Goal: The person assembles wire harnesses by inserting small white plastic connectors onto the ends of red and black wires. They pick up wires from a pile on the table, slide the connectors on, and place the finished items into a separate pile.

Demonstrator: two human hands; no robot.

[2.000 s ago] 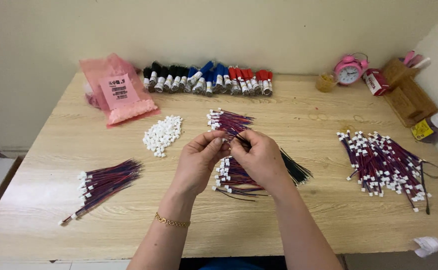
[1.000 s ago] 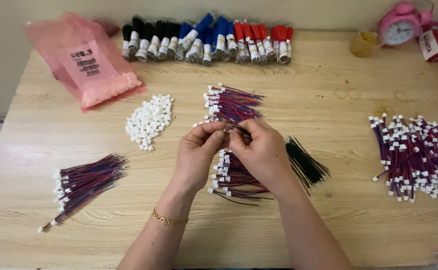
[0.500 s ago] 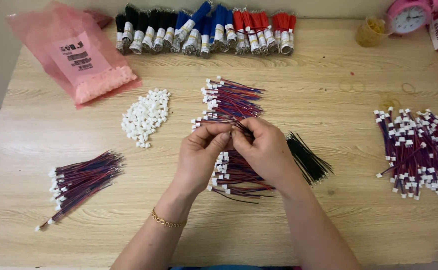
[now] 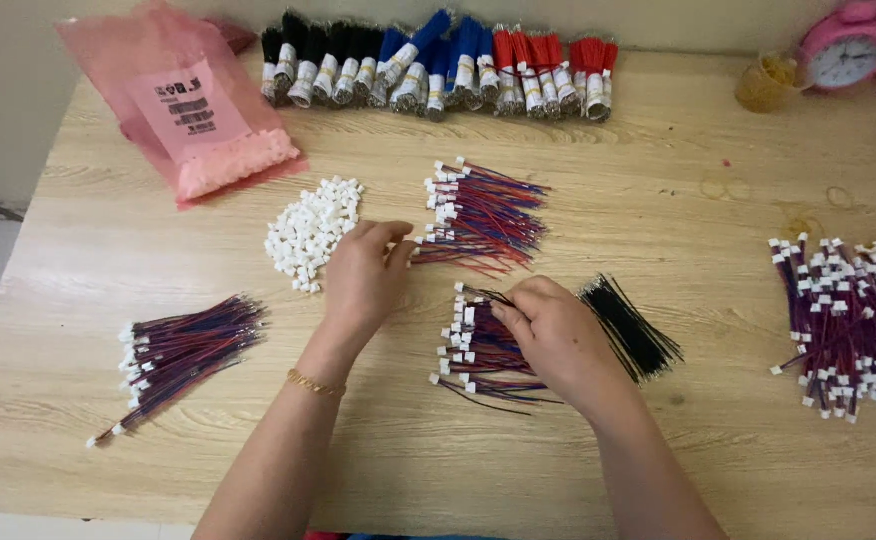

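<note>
My left hand (image 4: 363, 278) hovers between a heap of small white connectors (image 4: 310, 230) and a fan of red and blue wires (image 4: 483, 215). Its fingers are loosely apart and nothing shows in them. My right hand (image 4: 558, 338) rests on a nearer pile of red and blue wires with white connectors (image 4: 473, 352). Its fingertips pinch a thin wire (image 4: 478, 294) at the top of that pile. A bundle of black wires (image 4: 630, 327) lies just right of this hand.
On the wooden table (image 4: 658, 200), a pink plastic bag (image 4: 188, 110) lies back left. A row of black, blue and red wire bundles (image 4: 438, 65) runs along the back, with a pink alarm clock (image 4: 848, 50) back right. More connector-tipped wires lie far left (image 4: 183, 350) and far right (image 4: 848, 320).
My hands, joined on one wire above the piles, have parted. The left has moved left toward the white connectors; the right has dropped onto the near pile. The camera has tilted down.
</note>
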